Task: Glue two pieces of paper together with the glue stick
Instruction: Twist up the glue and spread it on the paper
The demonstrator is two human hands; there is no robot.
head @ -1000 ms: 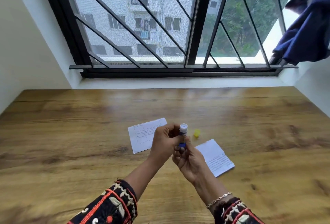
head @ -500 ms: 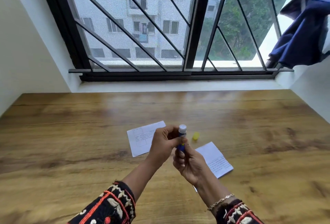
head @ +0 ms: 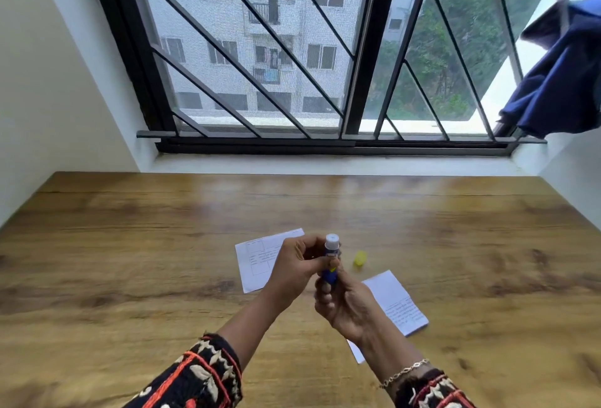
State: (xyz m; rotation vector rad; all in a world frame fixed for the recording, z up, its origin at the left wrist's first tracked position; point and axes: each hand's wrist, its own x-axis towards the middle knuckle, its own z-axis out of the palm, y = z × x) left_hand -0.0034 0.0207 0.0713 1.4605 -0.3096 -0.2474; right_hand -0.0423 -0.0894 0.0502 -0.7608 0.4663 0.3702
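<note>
While both hands hold the glue stick (head: 331, 259) upright above the wooden table (head: 130, 261), left hand (head: 297, 266) pinching its barrel, right hand (head: 346, 305) curled round its base, two papers (head: 257, 259) (head: 398, 303) and a yellow cap (head: 360, 258) lie below the barred window (head: 292, 49).

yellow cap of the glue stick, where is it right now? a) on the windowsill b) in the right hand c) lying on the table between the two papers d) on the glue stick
c: the yellow cap lies on the table, apart from the uncapped glue stick that both hands hold above it.
</note>
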